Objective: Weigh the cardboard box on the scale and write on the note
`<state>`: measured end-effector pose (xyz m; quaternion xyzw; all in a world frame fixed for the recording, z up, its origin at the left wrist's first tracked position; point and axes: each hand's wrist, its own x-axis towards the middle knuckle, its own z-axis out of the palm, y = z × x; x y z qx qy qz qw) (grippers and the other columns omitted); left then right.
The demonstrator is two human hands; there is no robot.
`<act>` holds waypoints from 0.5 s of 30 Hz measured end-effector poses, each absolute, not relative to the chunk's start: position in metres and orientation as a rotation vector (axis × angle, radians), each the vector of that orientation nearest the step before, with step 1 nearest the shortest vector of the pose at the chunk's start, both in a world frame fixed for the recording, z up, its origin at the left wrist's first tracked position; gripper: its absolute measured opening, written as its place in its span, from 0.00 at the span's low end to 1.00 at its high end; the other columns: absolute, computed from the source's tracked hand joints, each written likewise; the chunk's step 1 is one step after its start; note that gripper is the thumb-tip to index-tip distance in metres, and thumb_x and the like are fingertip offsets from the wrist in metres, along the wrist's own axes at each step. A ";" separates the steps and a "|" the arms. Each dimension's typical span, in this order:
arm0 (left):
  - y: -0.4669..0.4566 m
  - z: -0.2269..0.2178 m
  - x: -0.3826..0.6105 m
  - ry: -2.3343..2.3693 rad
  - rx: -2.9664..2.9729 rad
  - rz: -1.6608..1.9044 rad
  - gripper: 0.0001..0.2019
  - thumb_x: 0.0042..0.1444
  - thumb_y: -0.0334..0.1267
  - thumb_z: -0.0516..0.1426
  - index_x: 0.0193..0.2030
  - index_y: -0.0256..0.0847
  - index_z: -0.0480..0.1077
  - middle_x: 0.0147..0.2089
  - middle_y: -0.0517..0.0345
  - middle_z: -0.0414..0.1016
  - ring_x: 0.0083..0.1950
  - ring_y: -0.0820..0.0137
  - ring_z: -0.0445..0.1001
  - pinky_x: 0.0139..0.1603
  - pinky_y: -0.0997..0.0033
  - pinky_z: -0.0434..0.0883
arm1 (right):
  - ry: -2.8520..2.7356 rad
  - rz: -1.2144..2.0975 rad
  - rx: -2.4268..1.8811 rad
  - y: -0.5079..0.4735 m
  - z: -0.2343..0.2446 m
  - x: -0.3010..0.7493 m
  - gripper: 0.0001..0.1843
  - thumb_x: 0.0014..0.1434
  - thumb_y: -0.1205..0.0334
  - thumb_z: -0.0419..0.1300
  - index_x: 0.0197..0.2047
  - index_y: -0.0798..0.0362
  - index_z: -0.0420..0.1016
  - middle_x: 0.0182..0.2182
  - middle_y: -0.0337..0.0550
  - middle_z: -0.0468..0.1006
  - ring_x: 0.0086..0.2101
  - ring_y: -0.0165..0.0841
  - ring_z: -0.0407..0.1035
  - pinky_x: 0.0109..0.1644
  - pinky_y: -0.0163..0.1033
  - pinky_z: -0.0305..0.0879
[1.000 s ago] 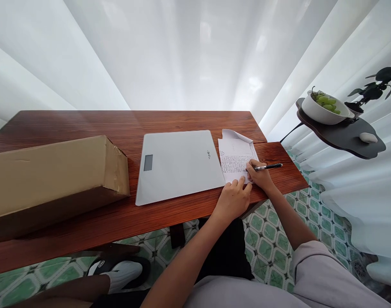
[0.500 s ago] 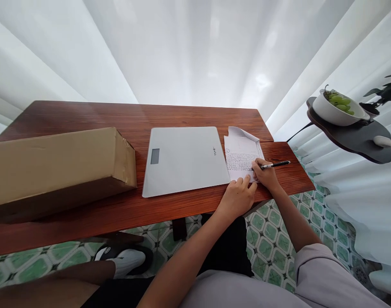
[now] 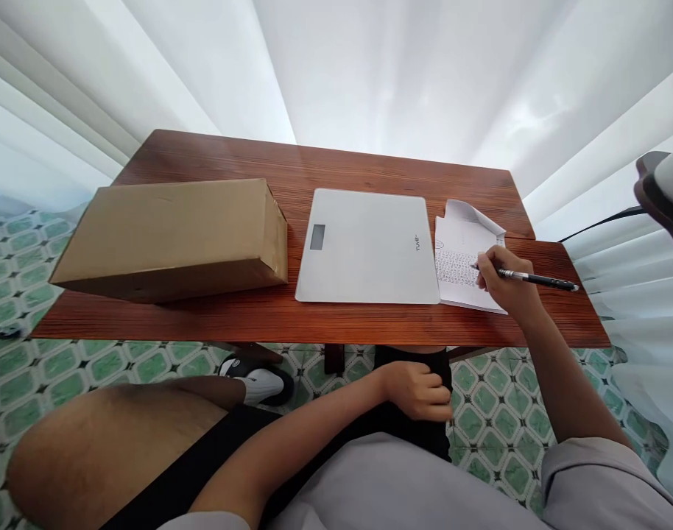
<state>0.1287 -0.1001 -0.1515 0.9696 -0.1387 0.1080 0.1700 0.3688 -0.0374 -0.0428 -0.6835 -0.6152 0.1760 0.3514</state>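
My right hand (image 3: 507, 283) grips a black pen (image 3: 538, 279) with its tip on a white sheet of paper (image 3: 463, 261) covered in small handwriting; the sheet's far corner is curled up. The paper lies on a red-brown wooden table (image 3: 292, 316), right beside a flat grey digital scale (image 3: 370, 246). My left hand (image 3: 419, 390) is off the table, below its front edge, resting loosely closed on my lap with nothing in it. A long brown cardboard box (image 3: 171, 235) lies on the table's left part.
White curtains hang behind and to the right of the table. A dark side shelf (image 3: 665, 199) juts in at the right edge. Green patterned floor tiles (image 3: 32, 368) show below, and a foot in a white sock and black sandal (image 3: 256, 379) rests under the table.
My left hand has left the paper and dropped to my lap. The view has swung left and down, so the box shows whole. My right hand still holds the pen on the paper.
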 end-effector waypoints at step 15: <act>-0.086 -0.278 0.018 0.484 2.689 -0.027 0.09 0.61 0.33 0.51 0.44 0.41 0.69 0.43 0.51 0.75 0.38 0.68 0.72 0.35 0.67 0.64 | -2.158 0.164 -1.085 0.041 -0.006 0.217 0.15 0.72 0.52 0.53 0.39 0.51 0.75 0.30 0.39 0.69 0.28 0.25 0.63 0.34 0.34 0.58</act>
